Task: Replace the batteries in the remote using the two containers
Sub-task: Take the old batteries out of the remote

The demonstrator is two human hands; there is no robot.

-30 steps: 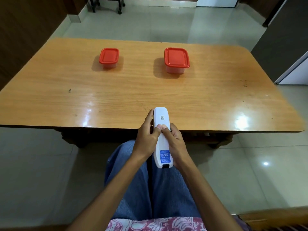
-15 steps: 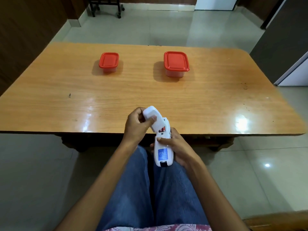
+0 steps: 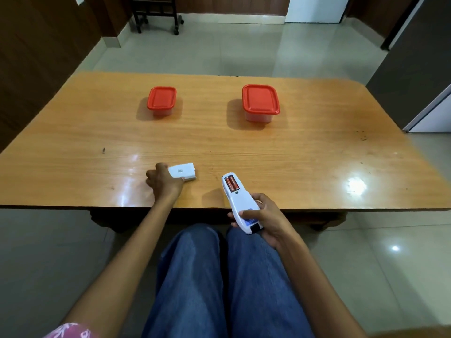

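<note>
My left hand [image 3: 163, 182] grips the white battery cover [image 3: 184, 171], flat on the table [image 3: 292, 154] near its front edge. My right hand [image 3: 266, 218] holds the remote [image 3: 238, 203] over that edge (two red batteries [image 3: 231, 183] show in its open bay). The small container [image 3: 161, 100] and large container [image 3: 260, 102] stand lidded farther back.

A glossy wooden bench [image 3: 317, 154] is seen across the middle, set on a pale tiled floor [image 3: 219, 50]. A dark wheeled frame [image 3: 156, 15] is placed at eleven o'clock, a grey cabinet [image 3: 419, 69] at two, wood panelling [image 3: 36, 57] at ten. Blue jeans [image 3: 219, 276] are seen at six, floral cloth [image 3: 70, 331] at seven.
</note>
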